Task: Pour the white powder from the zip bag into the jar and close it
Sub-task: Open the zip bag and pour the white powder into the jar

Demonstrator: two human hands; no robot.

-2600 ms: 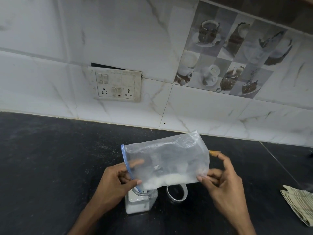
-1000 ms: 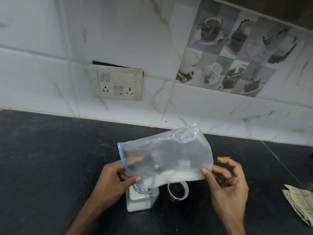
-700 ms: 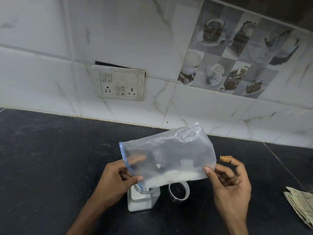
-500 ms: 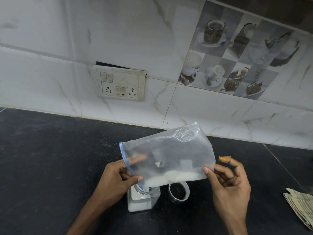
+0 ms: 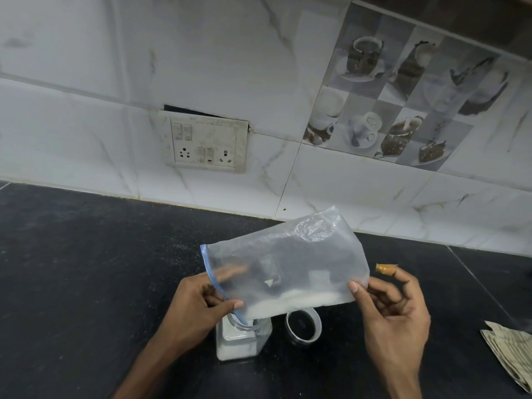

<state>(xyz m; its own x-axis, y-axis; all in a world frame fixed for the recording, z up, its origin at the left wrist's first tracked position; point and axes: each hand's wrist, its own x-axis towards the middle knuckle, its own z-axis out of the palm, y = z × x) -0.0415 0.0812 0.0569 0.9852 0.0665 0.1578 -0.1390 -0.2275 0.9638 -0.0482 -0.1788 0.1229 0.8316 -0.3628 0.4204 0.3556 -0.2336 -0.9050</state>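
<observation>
- Clear plastic bag [image 5: 288, 266], blue zip strip along its mouth; held up above the counter on its side, mouth to the left, closed end to the right and higher; the low corner of the mouth sits at the jar's open top.
- White powder [image 5: 293, 302]; a thin band along the bag's lower edge, sloping down toward the mouth; more of it fills the lower part of the jar.
- Jar [image 5: 243, 341]; clear, square-sided, upright on the counter, uncovered; partly hidden by the bag and the left hand.
- Lid [image 5: 303, 325]; round, clear rim, lying on the counter just right of the jar, below the bag's lower edge.
- Left hand [image 5: 198, 303]; pinches the bag at the zip edge, thumb on the near face, fingers behind, seen blurred through the plastic.
- Right hand [image 5: 394, 315]; thumb and curled fingers pinch the bag's lower right corner; forefinger raised clear of the bag, an orange-brown bit [image 5: 387, 267] at its tip, nature not clear.
- Counter [image 5: 86, 269]; black, speckled, with faint pale dust left of the bag.
- Wall [image 5: 72, 125]; white marbled tiles behind the counter; a picture tile [image 5: 403, 96] of cups and desserts at upper right.
- Switch plate [image 5: 205, 142]; white, soiled, with sockets and switches, set in the wall.
- Folded paper [image 5: 509, 352]; pale, striped, at the right edge of the counter, well apart from the jar.
</observation>
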